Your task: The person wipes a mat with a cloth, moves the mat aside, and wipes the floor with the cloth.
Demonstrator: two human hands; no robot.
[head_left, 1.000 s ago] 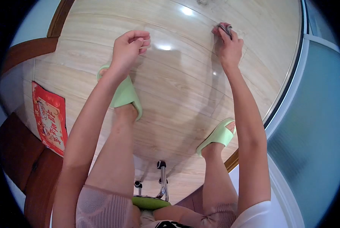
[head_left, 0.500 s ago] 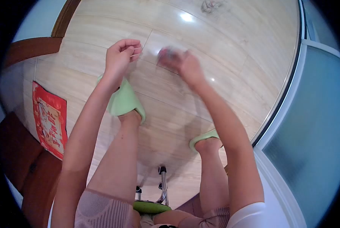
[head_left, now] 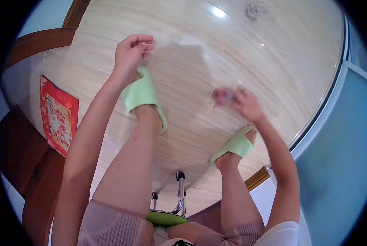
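My left hand (head_left: 131, 53) is raised above the floor, beyond the left green slipper (head_left: 141, 97). Its fingers are curled in with the thumb against them, and whatever they pinch is too small to make out. Out to the right, my right hand (head_left: 249, 107) is closed on a small red and grey object (head_left: 223, 97). Motion smears both hand and object, so I cannot tell its kind. Below that hand is the right green slipper (head_left: 237, 146), worn on my foot.
Pale wood-look floor (head_left: 183, 135) lies under my feet. A greyish tangled clump (head_left: 254, 11) rests on it at the far right. A red printed mat (head_left: 59, 117) is at left, a frosted glass door (head_left: 339, 164) at right. Below are a chair's chrome leg (head_left: 181, 192) and green seat (head_left: 167, 218).
My right hand has swung right and back toward me with the red and grey object, away from my left hand. The left hand stays nearly in place. The view has shifted slightly.
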